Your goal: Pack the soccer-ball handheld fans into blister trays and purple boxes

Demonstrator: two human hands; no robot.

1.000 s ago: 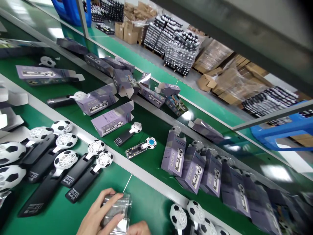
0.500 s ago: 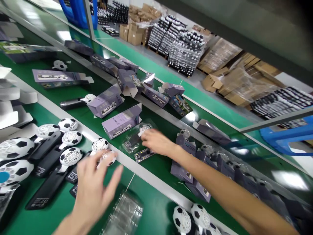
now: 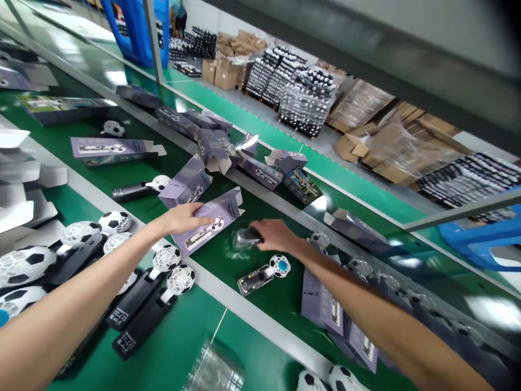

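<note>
My left hand (image 3: 189, 218) is closed over a purple carton (image 3: 215, 225) printed with a picture of the device, one finger lying along its front face. My right hand (image 3: 271, 234) grips a clear plastic blister pack (image 3: 243, 239), blurred by motion, with something dark in it. Below my right hand, a device with a soccer-ball head (image 3: 280, 266) and a black handle (image 3: 255, 279) lies on the green belt. Several similar black-handled devices (image 3: 150, 309) lie together at the lower left, under and beside my left forearm.
More purple cartons (image 3: 116, 147) are scattered over the belt. Filled cartons (image 3: 325, 298) stand at right beside my forearm. White open flaps (image 3: 24, 190) crowd the left edge. Clear plastic shells (image 3: 215, 369) lie near the front. A metal beam (image 3: 366, 65) crosses overhead.
My left hand has reached forward from over the near devices onto the purple carton. My right hand has lifted the blister pack; the device beside it now shows its ball head with a blue dot.
</note>
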